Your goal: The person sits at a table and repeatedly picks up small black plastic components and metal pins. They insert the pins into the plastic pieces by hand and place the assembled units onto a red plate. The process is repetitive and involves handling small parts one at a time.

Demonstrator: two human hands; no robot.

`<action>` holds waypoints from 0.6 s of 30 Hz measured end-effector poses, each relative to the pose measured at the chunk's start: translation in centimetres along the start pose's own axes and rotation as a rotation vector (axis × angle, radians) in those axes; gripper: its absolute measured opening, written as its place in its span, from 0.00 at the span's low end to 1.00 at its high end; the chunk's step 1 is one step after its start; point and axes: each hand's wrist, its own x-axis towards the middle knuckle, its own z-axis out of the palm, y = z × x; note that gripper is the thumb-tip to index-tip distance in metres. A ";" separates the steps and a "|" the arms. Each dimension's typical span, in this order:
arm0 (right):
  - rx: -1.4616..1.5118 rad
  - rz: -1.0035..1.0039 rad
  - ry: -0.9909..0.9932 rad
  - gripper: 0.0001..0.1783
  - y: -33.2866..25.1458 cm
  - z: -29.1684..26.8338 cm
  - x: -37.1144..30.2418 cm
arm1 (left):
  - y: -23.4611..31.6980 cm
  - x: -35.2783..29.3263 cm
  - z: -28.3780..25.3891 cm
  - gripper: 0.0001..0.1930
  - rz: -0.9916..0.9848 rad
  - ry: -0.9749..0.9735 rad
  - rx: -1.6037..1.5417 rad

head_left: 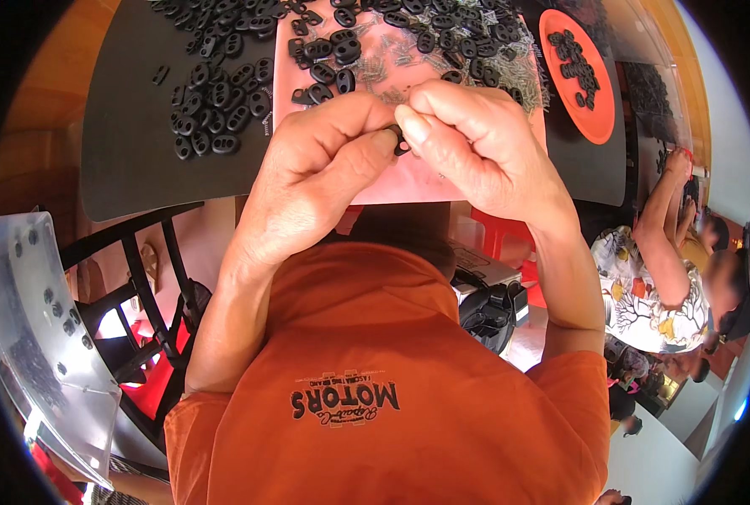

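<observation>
Both my hands meet over the near part of a pink sheet point(375, 192). My left hand point(303, 172) is closed, thumb and index finger pinching a small black cord lock point(402, 146). Against the same piece, my right hand point(488, 151) is closed too, with its thumb and forefinger pressed together. Fingers cover most of the cord lock, and any smaller part between them is hidden. Just beyond my hands, loose black cord-lock pieces point(345, 49) and many small metal springs point(404, 57) lie scattered on the sheet.
More two-holed cord locks point(215, 105) are heaped on the dark table point(126, 143) at left. An orange oval tray point(602, 119) at right holds small black parts. A clear plastic bin point(29, 295) and a black chair point(143, 278) stand at lower left. Another person point(653, 282) sits at right.
</observation>
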 end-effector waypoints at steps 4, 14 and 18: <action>-0.023 0.021 0.008 0.12 0.0 -0.6 0.0 | 0.5 0.0 0.0 0.05 -0.069 -0.004 -0.050; -0.048 -0.078 0.052 0.05 -0.8 -0.2 -0.3 | 0.8 -0.6 0.1 0.05 -0.080 0.014 -0.052; -0.145 -0.153 0.097 0.05 -0.8 0.6 -0.2 | 0.9 -0.8 0.1 0.05 -0.123 0.006 -0.091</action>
